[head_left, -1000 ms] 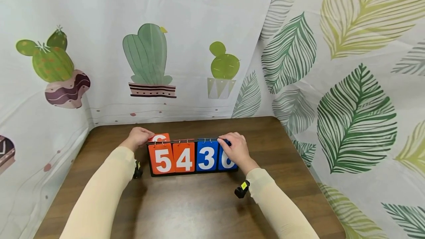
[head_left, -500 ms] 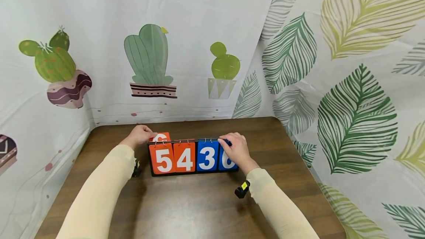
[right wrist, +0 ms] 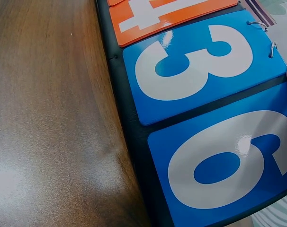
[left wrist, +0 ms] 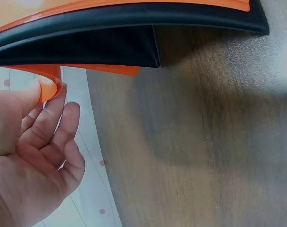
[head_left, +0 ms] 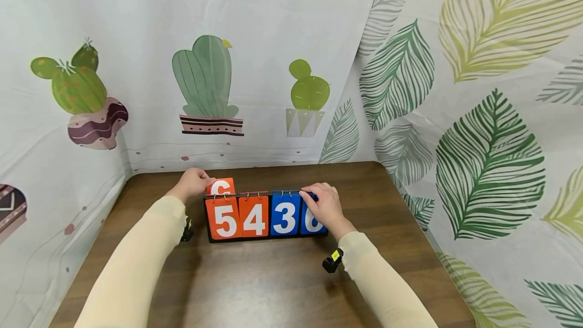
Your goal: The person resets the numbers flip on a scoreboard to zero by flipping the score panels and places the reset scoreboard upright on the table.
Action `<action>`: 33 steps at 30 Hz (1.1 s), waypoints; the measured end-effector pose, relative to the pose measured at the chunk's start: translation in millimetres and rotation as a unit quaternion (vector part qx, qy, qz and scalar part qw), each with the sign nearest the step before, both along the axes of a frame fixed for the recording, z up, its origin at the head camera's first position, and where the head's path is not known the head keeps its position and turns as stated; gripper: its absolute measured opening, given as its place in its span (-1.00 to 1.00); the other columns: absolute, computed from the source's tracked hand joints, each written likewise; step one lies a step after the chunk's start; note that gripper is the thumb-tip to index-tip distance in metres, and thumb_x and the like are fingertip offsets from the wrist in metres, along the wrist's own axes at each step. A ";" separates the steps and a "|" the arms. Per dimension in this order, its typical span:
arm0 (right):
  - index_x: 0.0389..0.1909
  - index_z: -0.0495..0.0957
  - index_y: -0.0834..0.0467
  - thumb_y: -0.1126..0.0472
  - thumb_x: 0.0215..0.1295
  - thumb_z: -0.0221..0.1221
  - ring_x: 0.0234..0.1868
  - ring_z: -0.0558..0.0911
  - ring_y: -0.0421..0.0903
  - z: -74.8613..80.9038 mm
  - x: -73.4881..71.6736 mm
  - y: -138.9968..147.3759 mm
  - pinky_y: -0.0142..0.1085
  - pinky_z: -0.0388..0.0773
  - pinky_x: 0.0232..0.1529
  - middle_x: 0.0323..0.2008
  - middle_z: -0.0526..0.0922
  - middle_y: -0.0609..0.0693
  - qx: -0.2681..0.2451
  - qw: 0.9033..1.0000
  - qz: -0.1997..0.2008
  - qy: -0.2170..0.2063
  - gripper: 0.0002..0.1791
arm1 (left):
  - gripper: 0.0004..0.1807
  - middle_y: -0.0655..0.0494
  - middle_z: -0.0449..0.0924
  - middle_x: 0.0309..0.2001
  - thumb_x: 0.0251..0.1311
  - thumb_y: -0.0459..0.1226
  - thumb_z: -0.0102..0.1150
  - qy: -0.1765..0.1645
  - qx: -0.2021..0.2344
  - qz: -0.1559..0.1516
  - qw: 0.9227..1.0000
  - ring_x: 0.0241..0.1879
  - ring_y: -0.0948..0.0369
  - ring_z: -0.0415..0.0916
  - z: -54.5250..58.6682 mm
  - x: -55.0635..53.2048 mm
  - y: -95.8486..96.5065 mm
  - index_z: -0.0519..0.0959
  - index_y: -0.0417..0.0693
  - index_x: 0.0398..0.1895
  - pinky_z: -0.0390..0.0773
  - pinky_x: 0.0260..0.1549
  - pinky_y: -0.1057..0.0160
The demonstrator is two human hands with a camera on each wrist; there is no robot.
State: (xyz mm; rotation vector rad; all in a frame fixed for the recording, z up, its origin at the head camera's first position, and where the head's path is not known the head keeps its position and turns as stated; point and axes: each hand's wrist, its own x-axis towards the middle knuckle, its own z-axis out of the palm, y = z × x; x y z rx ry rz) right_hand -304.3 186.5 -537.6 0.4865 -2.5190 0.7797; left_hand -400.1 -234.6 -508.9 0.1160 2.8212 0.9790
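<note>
A black flip scoreboard [head_left: 268, 219] stands on the table, its front cards reading 5 and 4 in orange, 3 and 6 in blue. Behind its top left edge rises an orange number card [head_left: 222, 186], partly hidden, that looks like a 6. My left hand [head_left: 193, 183] pinches this card by its outer edge; in the left wrist view the card [left wrist: 49, 89] bends between thumb and fingers. At the top right corner my right hand [head_left: 324, 205] grips the scoreboard, thumb in front, covering part of the blue 6 card [right wrist: 214, 165].
The scoreboard rests on a brown wooden table [head_left: 255, 282]. Behind it hangs a white curtain [head_left: 264, 90] printed with cacti, and a leaf-patterned curtain [head_left: 410, 95] hangs at the right. Metal rings [right wrist: 273, 49] hold the cards along the top.
My left hand has risen slightly and shifted a little right, so more of the orange card shows above the scoreboard's top edge. The right hand keeps its place.
</note>
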 end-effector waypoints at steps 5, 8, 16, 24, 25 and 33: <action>-0.04 0.76 -0.07 -0.09 0.49 0.19 0.03 0.65 -0.08 -0.7 -0.5 1.0 -0.01 0.48 0.15 -0.08 0.79 -0.14 0.000 1.000 -0.001 -0.006 -0.73 | -0.54 0.00 0.55 -0.47 0.49 -0.05 0.10 -0.007 -0.045 -0.024 0.999 -0.44 0.10 0.47 2.9 3.3 5.4 0.63 -0.27 -0.42 0.46 -0.44 0.17; -0.04 0.76 -0.06 -0.10 0.49 0.19 0.04 0.64 -0.08 -1.3 -1.1 1.7 -0.01 0.48 0.15 -0.08 0.79 -0.14 0.003 1.000 -0.002 -0.004 -0.72 | -0.46 -0.13 0.64 -0.34 0.49 0.03 0.06 -0.031 -0.078 -0.044 0.995 -0.35 0.05 0.54 5.3 6.0 8.7 0.68 -0.34 -0.26 0.54 -0.36 0.12; -0.04 0.75 -0.07 -0.10 0.49 0.19 0.05 0.64 -0.07 -0.8 -1.1 1.4 -0.02 0.48 0.15 -0.07 0.79 -0.14 0.006 1.000 0.000 -0.008 -0.73 | -0.46 -0.09 0.63 -0.19 0.47 0.00 0.06 -0.110 -0.010 -0.046 0.993 -0.37 0.16 0.49 5.0 7.7 5.8 0.60 -0.37 0.05 0.57 -0.34 0.12; -0.02 0.76 -0.04 -0.10 0.49 0.19 0.05 0.63 -0.04 -2.2 -0.6 2.2 -0.02 0.47 0.15 -0.06 0.79 -0.12 0.002 1.000 0.000 -0.012 -0.70 | -0.33 -0.13 0.59 0.04 0.51 -0.19 0.05 -0.185 0.232 0.011 0.955 -0.22 0.20 0.69 21.0 2.9 3.4 0.09 -0.30 0.51 0.71 -0.06 0.04; -0.03 0.76 -0.04 -0.10 0.48 0.20 0.05 0.63 -0.04 -2.1 -0.4 2.3 -0.02 0.47 0.15 -0.06 0.79 -0.12 0.002 1.000 0.000 -0.012 -0.71 | -0.32 -0.17 0.59 0.08 0.51 -0.21 0.04 -0.187 0.257 0.013 0.948 -0.21 0.19 0.72 23.6 2.8 4.1 0.06 -0.28 0.54 0.73 -0.09 0.07; -0.04 0.76 -0.06 -0.09 0.49 0.19 0.05 0.63 -0.06 -0.6 -0.8 0.6 -0.01 0.47 0.15 -0.06 0.79 -0.12 0.000 1.000 0.001 -0.012 -0.73 | -0.12 0.00 0.60 0.04 0.53 -0.21 0.07 -0.187 0.356 0.029 0.915 -0.16 0.17 0.75 47.7 5.6 8.9 -0.23 0.06 0.69 0.74 -0.06 0.02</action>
